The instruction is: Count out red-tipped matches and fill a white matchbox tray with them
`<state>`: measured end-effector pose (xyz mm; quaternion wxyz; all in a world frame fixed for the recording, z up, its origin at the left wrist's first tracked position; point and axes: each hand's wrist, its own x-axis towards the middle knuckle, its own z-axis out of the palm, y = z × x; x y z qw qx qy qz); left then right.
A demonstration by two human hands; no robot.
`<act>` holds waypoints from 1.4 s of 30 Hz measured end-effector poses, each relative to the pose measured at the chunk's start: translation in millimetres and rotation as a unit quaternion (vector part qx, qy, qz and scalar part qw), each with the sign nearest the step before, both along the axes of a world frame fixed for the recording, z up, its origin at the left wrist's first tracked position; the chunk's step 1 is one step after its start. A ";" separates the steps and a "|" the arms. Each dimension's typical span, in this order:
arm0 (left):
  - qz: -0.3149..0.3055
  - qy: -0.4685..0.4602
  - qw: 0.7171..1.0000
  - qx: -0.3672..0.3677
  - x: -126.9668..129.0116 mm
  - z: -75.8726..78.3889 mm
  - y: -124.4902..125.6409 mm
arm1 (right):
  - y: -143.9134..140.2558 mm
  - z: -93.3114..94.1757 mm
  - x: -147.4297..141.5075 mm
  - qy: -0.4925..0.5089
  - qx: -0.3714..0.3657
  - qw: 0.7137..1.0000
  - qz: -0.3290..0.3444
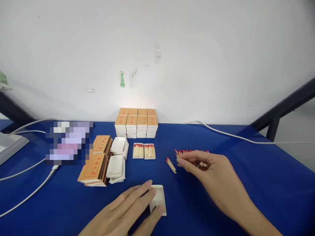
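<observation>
We rest our left hand (128, 209) on the blue cloth-covered table (246, 183), its fingers spread around a small empty white cardboard matchbox tray (159, 196): the fingertips lie against the tray's left side and the thumb touches its near edge, so the hold is loose rather than clenched. The tray sits flat, close to the front edge of the table and near the middle.

Our right hand (209, 167) reaches to a loose heap of red-tipped wooden matches (190, 152) on the right of the table. Its thumb and forefinger are pinched together over the heap's left end (whether a match sits between them we cannot tell). A small separate bundle of matches (170, 165) lies just left of that hand, apart from the heap.

Behind the tray stand two filled white trays of matches (144, 151), side by side. Left of them are stacks of empty white trays (117, 160) and piles of orange printed sleeves (97, 162). A block of stacked closed matchboxes (136, 123) stands at the white wall (197, 49). White cables (29, 193) trail across the cloth.
</observation>
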<state>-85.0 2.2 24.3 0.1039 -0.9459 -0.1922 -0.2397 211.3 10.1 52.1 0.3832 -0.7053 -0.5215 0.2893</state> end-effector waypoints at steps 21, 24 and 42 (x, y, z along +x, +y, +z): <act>0.005 0.009 1.000 0.022 3.5 2.0 -0.5 | 9.5 -5.3 -23.1 -0.221 0.028 0.975 -0.010; 0.002 0.003 1.000 0.015 4.9 3.4 -1.0 | 10.3 -4.6 -23.5 -0.221 0.020 0.975 -0.010; 0.003 0.017 1.000 -0.003 5.2 5.4 -3.2 | 6.7 0.1 -14.3 -0.221 -0.015 0.975 0.010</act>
